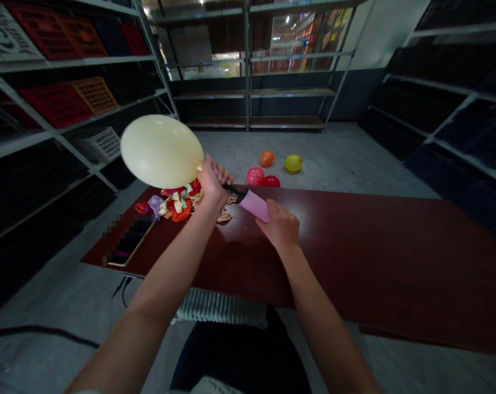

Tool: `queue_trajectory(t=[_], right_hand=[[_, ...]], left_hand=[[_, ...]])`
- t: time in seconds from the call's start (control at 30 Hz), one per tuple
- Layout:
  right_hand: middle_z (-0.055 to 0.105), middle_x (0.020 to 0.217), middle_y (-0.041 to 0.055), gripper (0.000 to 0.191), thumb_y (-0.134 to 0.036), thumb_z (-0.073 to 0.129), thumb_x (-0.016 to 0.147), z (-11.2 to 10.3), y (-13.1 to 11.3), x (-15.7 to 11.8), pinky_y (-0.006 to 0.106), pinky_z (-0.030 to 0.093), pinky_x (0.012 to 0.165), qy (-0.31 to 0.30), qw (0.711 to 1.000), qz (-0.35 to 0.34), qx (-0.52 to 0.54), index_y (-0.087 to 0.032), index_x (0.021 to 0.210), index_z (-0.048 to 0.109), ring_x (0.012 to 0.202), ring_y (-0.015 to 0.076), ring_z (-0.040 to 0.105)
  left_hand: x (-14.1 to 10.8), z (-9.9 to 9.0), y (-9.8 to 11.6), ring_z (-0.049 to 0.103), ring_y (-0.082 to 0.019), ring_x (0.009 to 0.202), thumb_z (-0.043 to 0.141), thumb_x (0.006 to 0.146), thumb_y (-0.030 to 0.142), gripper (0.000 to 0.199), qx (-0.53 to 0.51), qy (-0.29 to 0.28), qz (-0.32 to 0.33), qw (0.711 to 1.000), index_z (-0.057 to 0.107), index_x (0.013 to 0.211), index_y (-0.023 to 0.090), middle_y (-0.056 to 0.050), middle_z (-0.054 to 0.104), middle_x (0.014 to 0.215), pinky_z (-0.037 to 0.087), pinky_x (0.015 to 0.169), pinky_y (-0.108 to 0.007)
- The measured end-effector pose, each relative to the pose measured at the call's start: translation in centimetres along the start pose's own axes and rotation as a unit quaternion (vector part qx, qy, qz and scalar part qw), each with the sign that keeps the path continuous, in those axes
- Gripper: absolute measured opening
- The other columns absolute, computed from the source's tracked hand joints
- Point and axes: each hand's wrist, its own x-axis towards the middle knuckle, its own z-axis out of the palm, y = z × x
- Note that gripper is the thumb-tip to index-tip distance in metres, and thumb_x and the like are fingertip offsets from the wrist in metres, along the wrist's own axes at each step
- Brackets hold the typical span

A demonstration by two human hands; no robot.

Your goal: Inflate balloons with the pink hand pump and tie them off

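A large pale yellow balloon [162,151], blown up, points to the left with its neck in the fingers of my left hand [213,179]. That hand is closed around the neck at the black end of a hand pump. My right hand [281,223] grips the far end of the pump's pink barrel [255,206]. The pump is held aslant above the table, and its nozzle is hidden by my left hand. Below and left of my left hand lies a pile of limp balloons [178,207] in red, orange, lilac, cream and beige.
A tablet-like device [135,241] lies at the left of the dark red table [354,246]. On the floor beyond rest an orange balloon [267,158], a yellow balloon [293,163] and two reddish ones. Shelves with crates [94,94] stand left; more racks stand behind and right.
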Motion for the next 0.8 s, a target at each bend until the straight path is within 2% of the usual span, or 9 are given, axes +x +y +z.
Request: queue_trajectory(t=[0.13,0.2,0.3,0.43,0.53,0.67,0.8], right_hand=[[0.077,0.116,0.0116,0.043,-0.035,0.078,0.092,0.6,1.2,0.4,0.031,0.047,0.074,-0.016,0.999,0.028,0.008,-0.021,0.129,0.063,0.096,0.0257,0.074],[0.077,0.117,0.0119,0.042,-0.037,0.079,0.092,1.2,1.9,0.6,0.030,0.047,0.074,-0.019,0.999,0.030,0.014,-0.021,0.127,0.064,0.096,0.0253,0.074],[0.078,0.115,0.0114,0.040,-0.036,0.078,0.092,2.0,2.6,0.8,0.029,0.047,0.074,-0.008,1.000,0.017,0.021,-0.021,0.127,0.066,0.097,0.0251,0.074],[0.079,0.108,0.0088,0.033,-0.034,0.074,0.092,2.8,2.4,1.1,0.028,0.047,0.074,0.017,1.000,-0.013,0.020,-0.023,0.123,0.069,0.091,0.0238,0.073],[0.079,0.105,0.0074,0.035,-0.034,0.071,0.093,3.4,1.8,1.1,0.028,0.047,0.073,0.041,0.998,-0.040,0.020,-0.024,0.126,0.069,0.089,0.0235,0.073],[0.079,0.101,0.0073,0.034,-0.030,0.073,0.090,3.8,1.7,0.9,0.029,0.047,0.071,0.067,0.995,-0.076,-0.007,-0.022,0.123,0.072,0.086,0.0239,0.073],[0.078,0.096,0.0075,0.035,-0.028,0.073,0.089,4.0,2.8,0.5,0.030,0.046,0.070,0.104,0.987,-0.115,-0.036,-0.020,0.124,0.073,0.084,0.0241,0.072]], left_hand=[[-0.4,0.7,-4.4,0.021,-0.008,0.033,0.046,0.113,0.031,0.055,0.010,-0.003,-0.023,1.000,0.029,0.062,0.022,0.007,0.022,0.045,0.020,0.036,-0.024],[-0.2,0.7,-5.4,0.022,-0.008,0.033,0.048,0.113,0.034,0.055,0.015,0.005,-0.031,0.999,0.029,0.062,0.022,0.007,0.024,0.045,0.020,0.036,-0.024],[0.2,0.1,-5.7,0.023,-0.007,0.034,0.050,0.112,0.036,0.055,0.017,0.021,-0.028,0.999,0.029,0.064,0.021,0.008,0.024,0.046,0.020,0.038,-0.023],[0.3,-1.0,-4.6,0.023,-0.007,0.034,0.046,0.112,0.029,0.053,0.019,0.030,-0.007,0.999,0.025,0.065,0.022,0.006,0.023,0.047,0.018,0.042,-0.025],[0.4,-2.0,-3.2,0.025,-0.007,0.034,0.049,0.111,0.027,0.053,0.013,0.026,0.005,1.000,0.020,0.066,0.022,0.006,0.022,0.046,0.019,0.044,-0.026],[0.8,-3.3,-0.6,0.025,-0.008,0.035,0.052,0.106,0.025,0.052,-0.001,0.035,0.015,0.999,0.020,0.065,0.021,0.006,0.023,0.046,0.021,0.044,-0.027],[1.3,-4.5,2.7,0.024,-0.009,0.035,0.049,0.101,0.018,0.047,-0.016,0.065,0.021,0.998,0.020,0.064,0.020,0.006,0.023,0.045,0.022,0.043,-0.025]])
